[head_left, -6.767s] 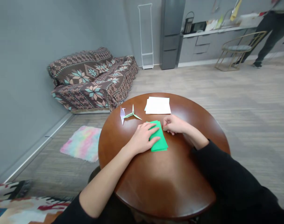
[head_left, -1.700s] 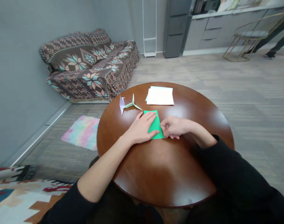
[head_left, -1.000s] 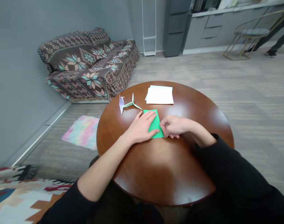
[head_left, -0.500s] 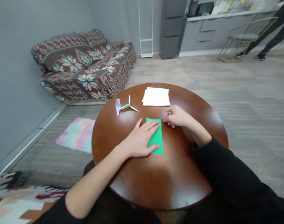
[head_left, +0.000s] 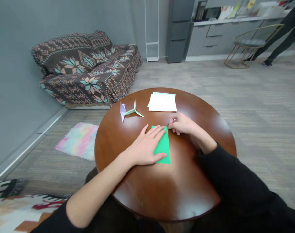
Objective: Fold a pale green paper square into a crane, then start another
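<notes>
A green sheet of paper (head_left: 164,147), seemingly folded into a narrow rectangle, lies on the round brown table (head_left: 147,187). My left hand (head_left: 148,147) rests flat across its left part with fingers spread, covering much of it. At the paper's far right corner, my right hand (head_left: 179,123) is closed in a pinch, fingertips meeting the corner. How much paper is between those fingers is hidden. Beyond my left hand, a pale green folded-paper figure (head_left: 133,111) touches a lilac folded-paper figure (head_left: 122,112).
White and pale blue paper sheets (head_left: 162,102) are stacked near the table's far edge. A sofa with a patterned cover (head_left: 89,71) stands at the back left, a fluffy pastel rug (head_left: 78,140) left of the table. At the back right a person's legs (head_left: 280,42) show beside a gold-framed chair (head_left: 250,43).
My right hand has shifted slightly left, closing the small gap to the green paper's corner. My left hand stays flat on the paper. The whole view has tilted slightly.
</notes>
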Available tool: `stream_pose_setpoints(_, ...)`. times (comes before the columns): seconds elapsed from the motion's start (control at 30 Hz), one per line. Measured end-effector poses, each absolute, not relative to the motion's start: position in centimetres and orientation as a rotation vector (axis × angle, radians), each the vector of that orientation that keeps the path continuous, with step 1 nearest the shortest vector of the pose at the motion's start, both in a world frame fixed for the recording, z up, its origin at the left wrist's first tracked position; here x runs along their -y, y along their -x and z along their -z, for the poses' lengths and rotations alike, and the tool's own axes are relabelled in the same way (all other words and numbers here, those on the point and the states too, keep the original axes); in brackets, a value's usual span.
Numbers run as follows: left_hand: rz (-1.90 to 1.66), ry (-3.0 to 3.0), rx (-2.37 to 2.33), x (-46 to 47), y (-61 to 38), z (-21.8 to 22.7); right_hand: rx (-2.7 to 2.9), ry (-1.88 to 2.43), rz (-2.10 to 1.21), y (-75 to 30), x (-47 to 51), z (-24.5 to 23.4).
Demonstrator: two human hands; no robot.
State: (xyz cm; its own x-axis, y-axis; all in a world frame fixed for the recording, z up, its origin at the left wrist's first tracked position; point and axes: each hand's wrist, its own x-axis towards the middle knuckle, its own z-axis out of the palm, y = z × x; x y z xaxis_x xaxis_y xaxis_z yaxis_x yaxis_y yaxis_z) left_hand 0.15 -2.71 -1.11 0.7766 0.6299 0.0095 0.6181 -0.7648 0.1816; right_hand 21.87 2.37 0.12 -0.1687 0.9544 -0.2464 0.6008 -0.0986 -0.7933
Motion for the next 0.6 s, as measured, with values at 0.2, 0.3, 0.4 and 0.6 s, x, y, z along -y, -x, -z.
stream_pose_setpoints(0.2, -0.068, -2.822, -0.989, 2.7, -0.2, 1.2, 1.759, 1.703, -1.162, -21.9, -2.4, -0.2)
stream_pose_setpoints(0.3, -0.052, -2.834, -0.994, 2.7, -0.2, 1.3, 1.765, 1.681, -1.171, -22.0, -2.3, -0.3)
stream_pose_setpoints(0.4, -0.040, -2.844, -1.005, 2.6, -0.2, 1.5, 1.780, 1.622, -1.187, -22.0, -2.1, -0.3)
stream_pose_setpoints(0.6, -0.063, -2.839, -1.095, 1.4, 0.0, 2.0, 1.985, 1.501, -0.929, -21.6, -1.8, 0.5)
